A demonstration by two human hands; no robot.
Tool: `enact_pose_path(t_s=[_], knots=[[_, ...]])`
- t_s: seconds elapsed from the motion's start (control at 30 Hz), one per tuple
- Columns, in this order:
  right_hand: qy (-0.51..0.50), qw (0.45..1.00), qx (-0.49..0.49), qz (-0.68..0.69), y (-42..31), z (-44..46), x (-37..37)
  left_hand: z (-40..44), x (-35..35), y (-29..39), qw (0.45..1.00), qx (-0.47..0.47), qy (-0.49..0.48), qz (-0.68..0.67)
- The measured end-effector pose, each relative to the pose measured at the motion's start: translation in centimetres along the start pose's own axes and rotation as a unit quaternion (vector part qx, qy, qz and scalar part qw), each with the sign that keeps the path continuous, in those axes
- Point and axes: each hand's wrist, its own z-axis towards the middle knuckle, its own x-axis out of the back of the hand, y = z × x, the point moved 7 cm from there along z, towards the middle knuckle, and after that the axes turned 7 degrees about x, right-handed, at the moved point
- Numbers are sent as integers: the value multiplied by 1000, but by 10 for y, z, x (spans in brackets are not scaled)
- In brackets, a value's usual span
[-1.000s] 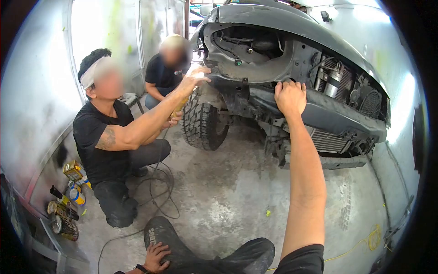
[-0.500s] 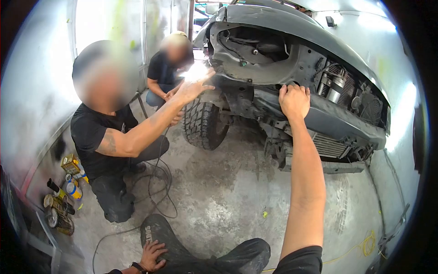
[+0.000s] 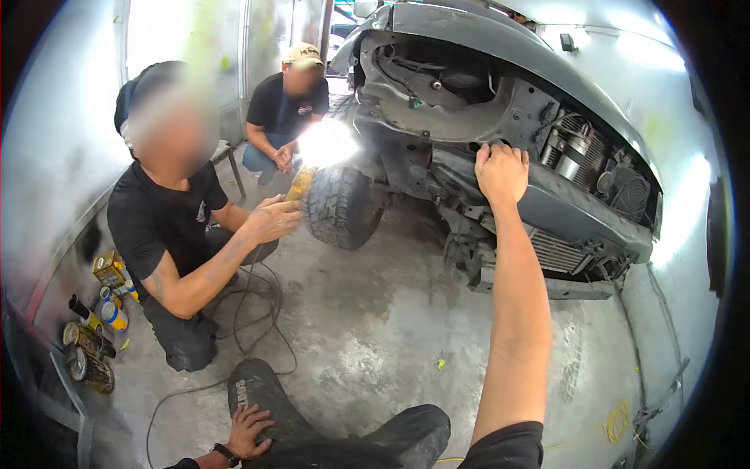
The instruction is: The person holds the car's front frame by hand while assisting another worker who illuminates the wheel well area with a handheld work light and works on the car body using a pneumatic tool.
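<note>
My right hand reaches forward with its fingers hooked over the top edge of the grey bumper beam at the front of a vehicle. Its fingertips are partly hidden behind that edge. Lower down, my left hand lies spread on my left trouser leg, holding nothing. Above the beam is an opened front end, with a headlight opening and a silver canister beside a radiator-like grille.
At left a crouching co-worker grips a glowing work lamp near the front tire. Another person squats behind. A black cable loops over the floor. Several cans line the left wall; a yellow cord lies right.
The nearer co-worker's raised hand has come down from in front of the light to the lamp's yellow handle. The view has shifted slightly. Both my hands keep their places.
</note>
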Motion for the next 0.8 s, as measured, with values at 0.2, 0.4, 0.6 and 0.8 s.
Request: enact_pose_path(t_s=[0.2, 0.4, 0.6, 0.8], knots=[[7, 1000, 6, -9, -1, 1, -3, 0, 3, 1, 1000, 3, 6, 0], [-2, 1000, 7, -16, 1, 4, -8, 0, 2, -2, 1000, 23, -13, -1], [-11, 1000, 1, -12, 1, 6, -12, 3, 6, 2, 1000, -3, -7, 1], [-45, 999, -7, -17, 2, 17, -27, 15, 16, 6, 1000, 14, -28, 2]])
